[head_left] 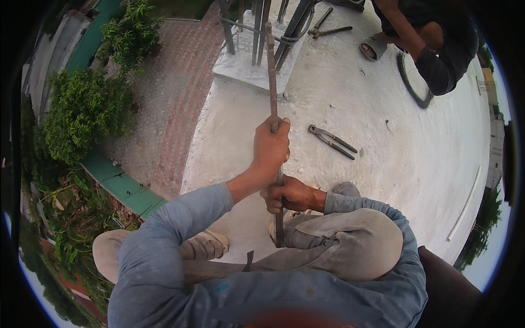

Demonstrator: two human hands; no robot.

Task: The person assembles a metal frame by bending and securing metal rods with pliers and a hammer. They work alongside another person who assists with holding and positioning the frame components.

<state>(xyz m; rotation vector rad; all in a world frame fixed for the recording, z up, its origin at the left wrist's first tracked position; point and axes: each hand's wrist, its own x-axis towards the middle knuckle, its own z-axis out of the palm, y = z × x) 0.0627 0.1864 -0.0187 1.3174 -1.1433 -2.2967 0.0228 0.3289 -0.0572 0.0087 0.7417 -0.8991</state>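
A long rusty metal bar (272,82) runs from near my lap toward upright reinforcing rods. My left hand (270,147) is closed round it about midway. Closer to my body, my right hand (292,195) is wrapped round the same bar. Its far end, which has a notch, lies over or against a bent steel tie (251,27) around the rods (261,38); I cannot tell whether they touch. The rods rise from a pale concrete block (240,74). Pincers with dark handles (333,142) lie right of my hands.
Another pair of pincers (328,27) lies beyond the block. A crouching person in dark clothes (437,44) is at the far right, beside a coil of wire (413,85). The slab (205,147) ends at the left, above paving (169,98) and bushes (87,117).
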